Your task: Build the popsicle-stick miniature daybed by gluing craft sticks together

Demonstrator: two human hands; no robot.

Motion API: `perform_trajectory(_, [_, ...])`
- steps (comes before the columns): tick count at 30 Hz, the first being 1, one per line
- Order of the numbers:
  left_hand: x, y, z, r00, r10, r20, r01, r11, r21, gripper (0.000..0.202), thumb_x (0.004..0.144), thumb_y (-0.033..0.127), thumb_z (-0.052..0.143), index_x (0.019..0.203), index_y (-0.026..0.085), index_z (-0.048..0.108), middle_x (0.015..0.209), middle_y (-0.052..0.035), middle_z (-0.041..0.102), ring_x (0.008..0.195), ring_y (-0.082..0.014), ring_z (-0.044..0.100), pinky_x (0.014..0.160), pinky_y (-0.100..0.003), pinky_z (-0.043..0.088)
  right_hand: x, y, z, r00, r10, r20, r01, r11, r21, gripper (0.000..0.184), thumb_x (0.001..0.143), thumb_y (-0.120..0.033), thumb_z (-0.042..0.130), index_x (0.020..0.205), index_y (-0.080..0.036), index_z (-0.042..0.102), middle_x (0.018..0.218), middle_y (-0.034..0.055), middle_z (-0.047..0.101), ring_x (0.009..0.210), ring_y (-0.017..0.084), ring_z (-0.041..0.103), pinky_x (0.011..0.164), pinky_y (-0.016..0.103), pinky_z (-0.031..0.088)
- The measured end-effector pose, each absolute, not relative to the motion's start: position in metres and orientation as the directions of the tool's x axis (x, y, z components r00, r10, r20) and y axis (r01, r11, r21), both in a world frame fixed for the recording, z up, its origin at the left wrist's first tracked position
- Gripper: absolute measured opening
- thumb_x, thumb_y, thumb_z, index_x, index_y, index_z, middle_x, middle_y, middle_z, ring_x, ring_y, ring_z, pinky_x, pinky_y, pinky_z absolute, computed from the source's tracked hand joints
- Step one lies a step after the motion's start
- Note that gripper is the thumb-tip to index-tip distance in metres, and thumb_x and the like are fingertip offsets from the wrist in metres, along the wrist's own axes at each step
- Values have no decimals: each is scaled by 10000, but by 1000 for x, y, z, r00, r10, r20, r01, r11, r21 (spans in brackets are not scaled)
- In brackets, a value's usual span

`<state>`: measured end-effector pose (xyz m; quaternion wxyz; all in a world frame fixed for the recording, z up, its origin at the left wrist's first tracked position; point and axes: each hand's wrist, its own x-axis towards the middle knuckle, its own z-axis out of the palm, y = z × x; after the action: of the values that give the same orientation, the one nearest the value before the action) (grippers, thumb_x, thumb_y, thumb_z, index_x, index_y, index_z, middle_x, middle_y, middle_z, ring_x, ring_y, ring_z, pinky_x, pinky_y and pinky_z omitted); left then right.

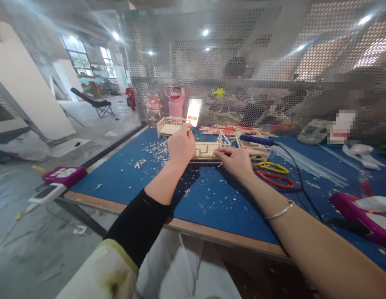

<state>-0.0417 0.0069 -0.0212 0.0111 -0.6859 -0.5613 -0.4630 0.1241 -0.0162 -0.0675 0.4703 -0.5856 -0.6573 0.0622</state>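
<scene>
A small model built from pale wooden sticks (207, 150) lies on the blue tabletop, with a flat deck and railing-like strips. My left hand (182, 144) is closed at its left end, knuckles toward me; the fingers behind are partly hidden. From the right, my right hand (238, 161) pinches thumb and fingertips together at the model's front railing. Whatever sits in that pinch is too small to make out. Just beyond my left hand a lit phone (193, 114) stands upright. Another wooden stick piece (168, 126) rests behind my left hand.
A blue-handled tool (256, 140) with a cord lies across another wooden frame (253, 151). Nearby are yellow-handled (275, 167) and red-handled (276, 179) tools, clear glue sticks (314, 164) and red-tipped sticks (230, 130). Purple devices (63, 175) flank the table. A perforated screen (186, 54) stands behind.
</scene>
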Motion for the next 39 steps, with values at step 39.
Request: perform_trajectory(39, [-19,30,10,679,700,220,651,-713,260,658,677,192,593,1315,164,437,809,-48,703,733,-189,633,689,-286,464,112,-17,-62,136,871,473,821,168,-546,278,735,-304,507,832,-206,748,569,26,666,533,150,552,522,239,350])
